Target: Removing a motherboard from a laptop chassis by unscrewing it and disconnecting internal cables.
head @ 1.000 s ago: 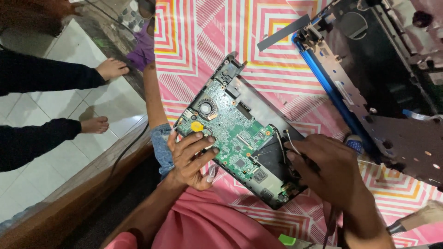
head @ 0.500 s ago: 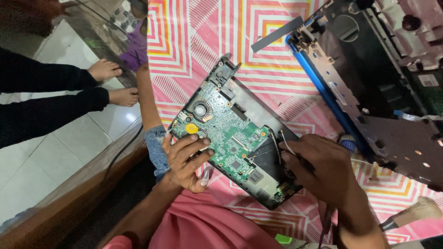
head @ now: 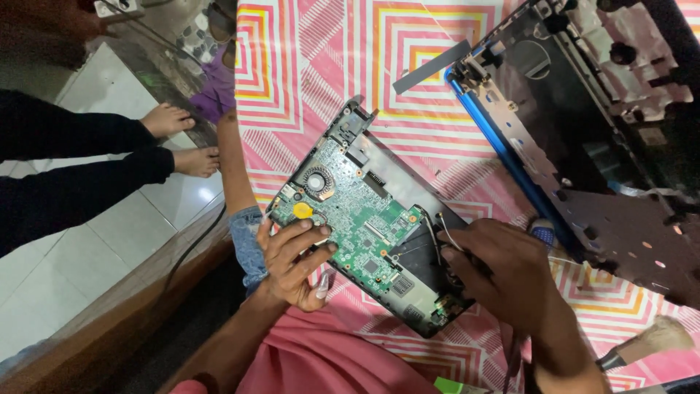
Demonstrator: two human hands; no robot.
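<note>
Your left hand (head: 295, 261) has its fingers spread loose on the flat green circuit board (head: 350, 215); your right hand (head: 503, 273) pinches a thin grey wire (head: 443, 232).

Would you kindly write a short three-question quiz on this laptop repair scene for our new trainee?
1. True or false: the left hand rests on the green circuit board.
2. What does the right hand pinch: A a thin cable, B the brush, C the blue-edged laptop shell?
3. What colour is the round coin cell on the board?

Key: 1 true; 2 A; 3 yellow.
</note>
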